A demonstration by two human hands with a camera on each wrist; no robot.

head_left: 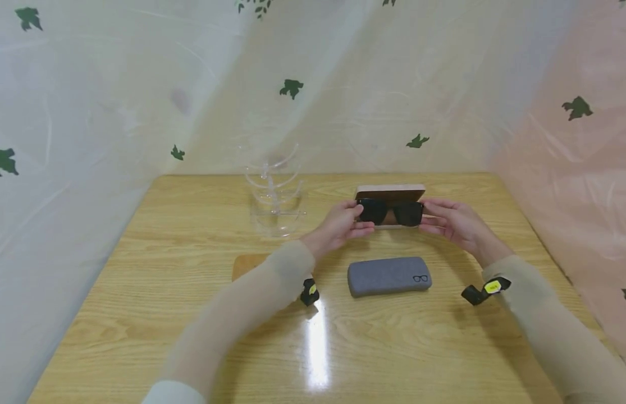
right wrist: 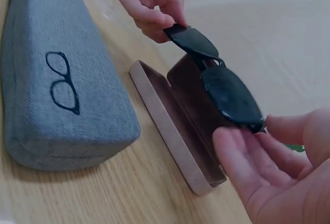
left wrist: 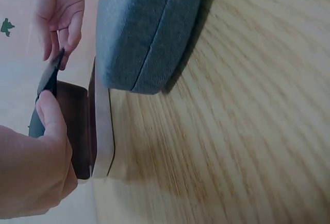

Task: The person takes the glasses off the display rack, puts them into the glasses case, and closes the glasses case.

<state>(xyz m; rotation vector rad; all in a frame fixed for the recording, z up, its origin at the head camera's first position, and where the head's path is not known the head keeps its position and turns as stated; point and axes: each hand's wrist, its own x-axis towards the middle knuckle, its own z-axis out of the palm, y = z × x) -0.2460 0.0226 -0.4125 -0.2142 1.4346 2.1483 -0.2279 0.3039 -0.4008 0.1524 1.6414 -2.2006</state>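
Black sunglasses (head_left: 409,214) are held up in front of an open case (right wrist: 172,131) with a pale outside and a dark brown lining. The left hand (head_left: 340,225) pinches the left end of the frame between thumb and fingers. At the opposite end, the right hand (head_left: 456,224) grips the frame near the hinge, its thumb and fingertips on the edge, as the right wrist view (right wrist: 232,98) lenses show. Both lenses face the head camera. Nearer the person lies a closed grey fabric case (head_left: 388,276) printed with a glasses outline.
To the left stands a clear tiered display rack (head_left: 274,196). A brown-orange flat object (head_left: 248,266) lies partly hidden under the left forearm. Everything is on a wooden table (head_left: 393,348); a pale curtain (head_left: 343,112) with leaf prints hangs behind it.
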